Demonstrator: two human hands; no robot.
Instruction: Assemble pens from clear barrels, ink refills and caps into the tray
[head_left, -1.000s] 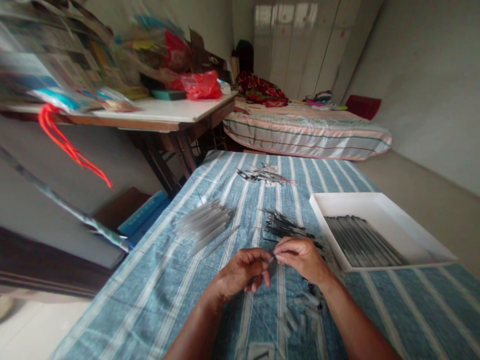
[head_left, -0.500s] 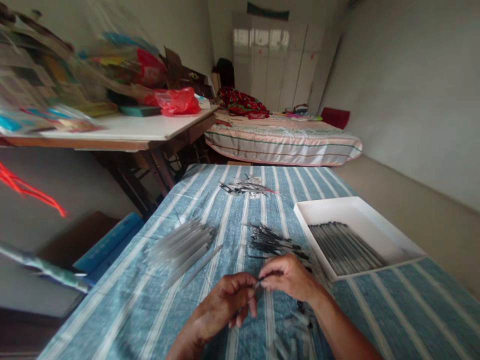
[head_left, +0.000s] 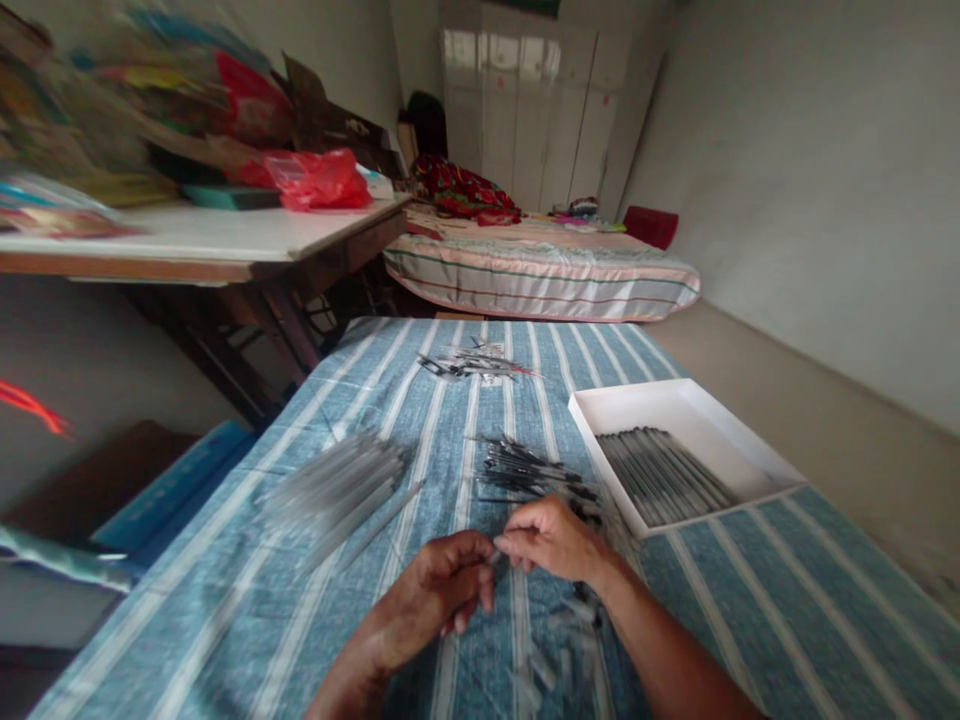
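My left hand [head_left: 454, 580] and my right hand [head_left: 551, 540] meet above the striped cloth, fingertips pinched together. Both are closed around a small piece, mostly hidden by the fingers and too small to name. Just beyond my right hand lies a pile of thin black-tipped sticks [head_left: 525, 470] that look like pen refills. To the left, a row of grey, pen-like tubes [head_left: 349, 490] rests on the cloth, with a single one [head_left: 386, 520] set slightly apart. Small grey and black caps or sleeves [head_left: 559, 660] are scattered below my right wrist, blurred.
A white open box [head_left: 720, 430] at the right holds a row of dark pen-like sticks [head_left: 664, 470]. Thin loose pieces [head_left: 480, 362] lie at the table's far end. A white-topped desk [head_left: 247, 235] with bags stands left; a bed [head_left: 540, 265] is beyond.
The view has shifted, so the table and its things sit further left and slightly higher. A dark bit seen between my fingertips is now mostly hidden; the hands remain together.
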